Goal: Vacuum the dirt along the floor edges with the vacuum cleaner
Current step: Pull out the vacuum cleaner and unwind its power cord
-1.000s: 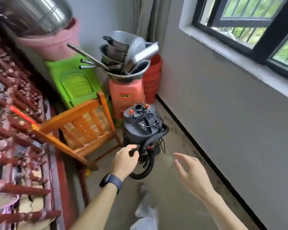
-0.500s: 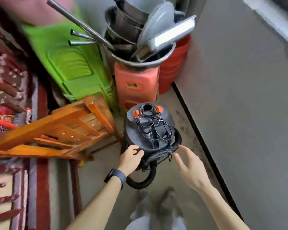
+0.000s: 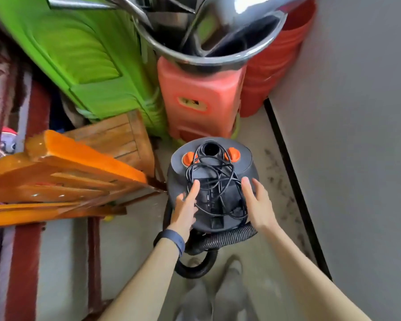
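Change since half a second ago: both hands have come up onto the vacuum's lid; the left has left the near flank, the right has come in from open air.

- Vacuum cleaner [image 3: 212, 179]: dark drum type, upright on the floor; landmark for all entries below. Not yet in use, by the look of it.
- Cord [image 3: 214, 174]: black, loosely tangled on top of the vacuum, probably stowed there; likely needs clearing before plugging in.
- Left hand [image 3: 185, 207]: fingers spread and straight, laid on the vacuum's lid, left of the tangle, index at the cord's edge. Grips nothing.
- Right hand [image 3: 257, 205]: fingers spread, flat on the lid, right of the tangle. The pair brackets the cord, seemingly to gather it or steady the drum.
- Hose [image 3: 227, 238]: ribbed, coiled round the vacuum's near side; nozzle not seen.
- Dirt [image 3: 280, 181]: dark specks on the floor right of the vacuum, along the black baseboard [image 3: 294, 177].
- Wooden chair [image 3: 79, 167]: tipped over, left of the vacuum.
- Pink stool [image 3: 202, 98]: just beyond the vacuum, carrying a metal basin [image 3: 259, 55].
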`<action>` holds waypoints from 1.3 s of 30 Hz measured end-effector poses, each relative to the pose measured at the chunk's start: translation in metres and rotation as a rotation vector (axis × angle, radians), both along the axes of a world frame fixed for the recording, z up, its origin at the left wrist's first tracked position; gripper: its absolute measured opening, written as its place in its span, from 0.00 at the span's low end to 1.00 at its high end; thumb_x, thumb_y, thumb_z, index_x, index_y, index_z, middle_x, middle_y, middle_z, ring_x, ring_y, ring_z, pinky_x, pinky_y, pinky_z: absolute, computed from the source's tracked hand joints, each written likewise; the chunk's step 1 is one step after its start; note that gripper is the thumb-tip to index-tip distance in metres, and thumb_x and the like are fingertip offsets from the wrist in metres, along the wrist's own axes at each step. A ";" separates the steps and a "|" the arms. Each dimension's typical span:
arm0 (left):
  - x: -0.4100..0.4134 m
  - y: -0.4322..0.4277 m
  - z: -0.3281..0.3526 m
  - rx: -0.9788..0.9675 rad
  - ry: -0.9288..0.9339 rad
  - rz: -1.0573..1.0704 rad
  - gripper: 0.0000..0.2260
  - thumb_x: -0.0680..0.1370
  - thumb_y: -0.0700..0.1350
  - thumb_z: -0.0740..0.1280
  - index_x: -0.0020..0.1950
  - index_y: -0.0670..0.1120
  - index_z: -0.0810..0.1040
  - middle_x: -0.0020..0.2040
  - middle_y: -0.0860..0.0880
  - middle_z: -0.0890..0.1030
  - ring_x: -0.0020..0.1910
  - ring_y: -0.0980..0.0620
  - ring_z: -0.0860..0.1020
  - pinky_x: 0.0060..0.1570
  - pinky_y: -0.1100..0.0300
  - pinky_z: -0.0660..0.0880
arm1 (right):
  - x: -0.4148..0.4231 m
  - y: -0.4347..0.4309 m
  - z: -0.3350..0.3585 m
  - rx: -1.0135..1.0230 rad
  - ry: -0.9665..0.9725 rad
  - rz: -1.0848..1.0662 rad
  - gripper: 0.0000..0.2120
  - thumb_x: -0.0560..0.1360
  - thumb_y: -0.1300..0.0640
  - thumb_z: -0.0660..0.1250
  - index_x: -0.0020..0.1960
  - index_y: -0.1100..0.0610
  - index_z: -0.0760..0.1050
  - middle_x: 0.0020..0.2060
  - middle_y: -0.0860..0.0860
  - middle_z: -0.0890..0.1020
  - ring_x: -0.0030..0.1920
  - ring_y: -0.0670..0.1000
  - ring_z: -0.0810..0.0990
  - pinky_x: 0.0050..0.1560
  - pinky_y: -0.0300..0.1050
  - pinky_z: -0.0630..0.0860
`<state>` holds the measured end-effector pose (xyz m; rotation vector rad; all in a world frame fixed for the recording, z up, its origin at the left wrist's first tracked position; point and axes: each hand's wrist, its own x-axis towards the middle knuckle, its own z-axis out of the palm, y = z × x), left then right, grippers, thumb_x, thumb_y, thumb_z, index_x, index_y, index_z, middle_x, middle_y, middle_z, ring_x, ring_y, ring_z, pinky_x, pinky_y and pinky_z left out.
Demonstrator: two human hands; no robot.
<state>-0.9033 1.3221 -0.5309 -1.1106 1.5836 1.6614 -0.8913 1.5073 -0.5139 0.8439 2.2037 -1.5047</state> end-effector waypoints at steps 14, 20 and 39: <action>-0.017 0.048 -0.027 -0.177 0.113 -0.119 0.31 0.81 0.63 0.60 0.79 0.47 0.62 0.76 0.48 0.68 0.73 0.45 0.68 0.70 0.50 0.65 | -0.039 0.009 -0.056 0.092 -0.090 0.209 0.45 0.79 0.31 0.62 0.84 0.41 0.38 0.85 0.52 0.50 0.84 0.58 0.48 0.82 0.61 0.49; 0.006 0.046 -0.020 -0.187 0.126 -0.191 0.30 0.83 0.58 0.60 0.80 0.45 0.58 0.77 0.45 0.66 0.74 0.44 0.66 0.71 0.51 0.64 | 0.001 0.004 -0.051 0.125 -0.081 0.257 0.39 0.83 0.35 0.58 0.85 0.45 0.41 0.84 0.54 0.50 0.84 0.52 0.44 0.83 0.55 0.45; 0.246 -0.022 -0.010 -0.287 0.084 -0.227 0.28 0.79 0.64 0.61 0.73 0.48 0.70 0.70 0.48 0.75 0.69 0.46 0.73 0.68 0.49 0.69 | 0.237 -0.059 -0.048 0.115 -0.043 0.409 0.37 0.85 0.40 0.54 0.82 0.40 0.32 0.84 0.56 0.47 0.84 0.55 0.43 0.78 0.69 0.54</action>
